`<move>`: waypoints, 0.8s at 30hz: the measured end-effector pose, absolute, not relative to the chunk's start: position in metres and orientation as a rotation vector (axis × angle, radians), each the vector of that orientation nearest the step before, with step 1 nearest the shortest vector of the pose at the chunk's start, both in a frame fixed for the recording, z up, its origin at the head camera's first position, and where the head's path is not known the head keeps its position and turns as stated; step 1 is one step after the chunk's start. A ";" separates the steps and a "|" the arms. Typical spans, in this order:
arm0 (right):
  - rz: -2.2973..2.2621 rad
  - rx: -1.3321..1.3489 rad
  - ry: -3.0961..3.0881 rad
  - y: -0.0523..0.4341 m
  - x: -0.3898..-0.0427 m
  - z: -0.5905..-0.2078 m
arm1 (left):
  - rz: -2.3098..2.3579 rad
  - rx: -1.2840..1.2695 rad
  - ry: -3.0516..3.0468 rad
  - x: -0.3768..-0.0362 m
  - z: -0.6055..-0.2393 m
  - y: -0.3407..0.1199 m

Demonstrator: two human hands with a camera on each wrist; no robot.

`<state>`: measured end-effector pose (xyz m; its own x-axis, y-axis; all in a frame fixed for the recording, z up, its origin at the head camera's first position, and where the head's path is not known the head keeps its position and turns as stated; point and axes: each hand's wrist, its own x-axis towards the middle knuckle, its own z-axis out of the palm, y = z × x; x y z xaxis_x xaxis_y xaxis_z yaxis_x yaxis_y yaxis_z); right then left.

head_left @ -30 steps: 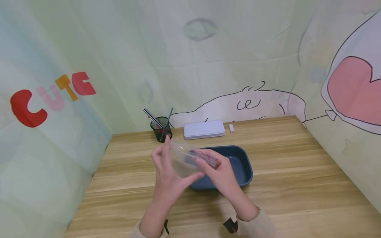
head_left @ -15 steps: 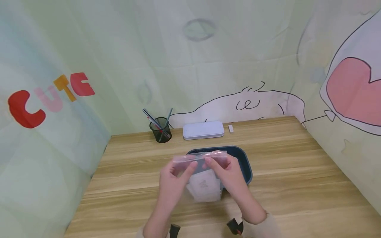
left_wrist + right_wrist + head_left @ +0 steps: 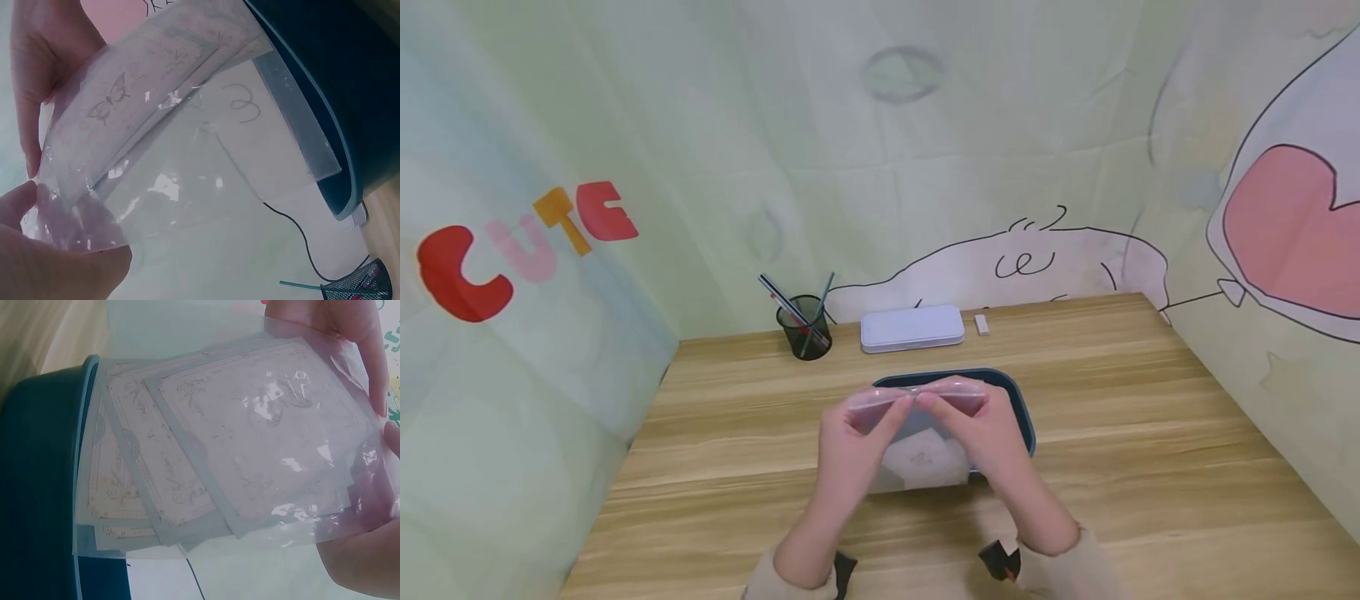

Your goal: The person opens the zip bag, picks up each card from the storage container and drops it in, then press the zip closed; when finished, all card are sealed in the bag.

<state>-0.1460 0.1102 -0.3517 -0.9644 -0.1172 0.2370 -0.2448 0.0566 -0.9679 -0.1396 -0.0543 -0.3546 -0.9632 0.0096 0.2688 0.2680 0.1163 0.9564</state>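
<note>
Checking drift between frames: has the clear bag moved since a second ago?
Yes. The clear bag has swung from flat and raised to hanging upright, and now sits lower over the near rim of the blue tray, pinched by left hand and right hand.

A wood-grain desk (image 3: 1150, 433) stands in a corner between printed fabric walls. Along its far edge sit a dark mesh pen cup (image 3: 805, 327) holding a few pens, a flat pale-blue tin case (image 3: 912, 327) just to its right, and a small white eraser (image 3: 982, 324) beside the case. Nearer the middle rests a dark blue tray (image 3: 1021, 412), well apart from those three.
</note>
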 end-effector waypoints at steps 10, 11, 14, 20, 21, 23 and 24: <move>2.029 0.406 -2.215 0.113 -0.147 -0.345 | -1.948 -0.338 -2.126 -0.136 -0.339 -0.049; 2.025 0.411 -2.213 0.113 -0.147 -0.345 | -1.946 -0.343 -2.121 -0.136 -0.340 -0.049; 2.016 0.423 -2.206 0.114 -0.147 -0.344 | -1.944 -0.355 -2.115 -0.138 -0.341 -0.048; 1.998 0.412 -2.199 0.114 -0.146 -0.344 | -1.974 -0.374 -2.092 -0.149 -0.360 -0.049; 1.995 0.404 -2.201 0.113 -0.146 -0.344 | -1.979 -0.380 -2.086 -0.152 -0.364 -0.050; 1.990 0.392 -2.205 0.113 -0.146 -0.343 | -1.979 -0.394 -2.077 -0.155 -0.370 -0.050; 1.988 0.389 -2.207 0.113 -0.146 -0.343 | -1.975 -0.402 -2.074 -0.156 -0.371 -0.051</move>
